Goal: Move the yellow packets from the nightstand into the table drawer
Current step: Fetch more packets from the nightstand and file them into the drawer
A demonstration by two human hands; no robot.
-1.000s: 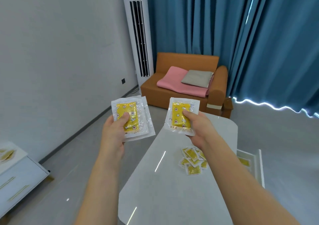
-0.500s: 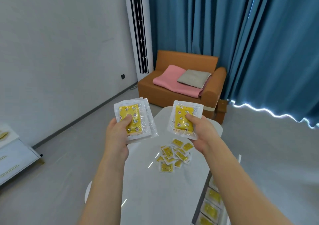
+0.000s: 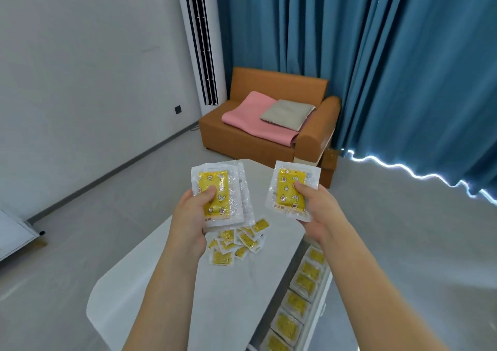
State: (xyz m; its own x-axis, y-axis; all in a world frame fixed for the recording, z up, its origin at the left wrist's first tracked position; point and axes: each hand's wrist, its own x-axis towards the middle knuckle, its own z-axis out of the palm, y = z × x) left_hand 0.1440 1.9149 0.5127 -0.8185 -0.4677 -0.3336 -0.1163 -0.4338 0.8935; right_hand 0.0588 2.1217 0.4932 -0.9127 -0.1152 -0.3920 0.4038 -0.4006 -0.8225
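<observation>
My left hand (image 3: pixel 192 216) grips a small stack of yellow packets (image 3: pixel 218 189) in clear wrappers, thumb pressed on the top one. My right hand (image 3: pixel 314 208) pinches a single yellow packet (image 3: pixel 289 186). Both are held up above the white table (image 3: pixel 150 283). The table drawer (image 3: pixel 317 315) stands pulled out at the table's right side, with a row of several yellow packets (image 3: pixel 304 283) lying in it. A loose pile of small yellow packets (image 3: pixel 236 243) lies on the tabletop below my hands. The nightstand (image 3: pixel 13 232) shows only as a white corner at the far left.
An orange sofa (image 3: pixel 255 141) with a pink blanket (image 3: pixel 252 120) and a grey cushion (image 3: pixel 287 112) stands beyond the table. A tall white air conditioner (image 3: pixel 200 41) stands by the wall, blue curtains (image 3: pixel 376 54) to the right. Grey floor surrounds the table.
I have come closer to the table, turning away from the nightstand. The open drawer with its row of packets has come into view at the right. Both hands keep their packets.
</observation>
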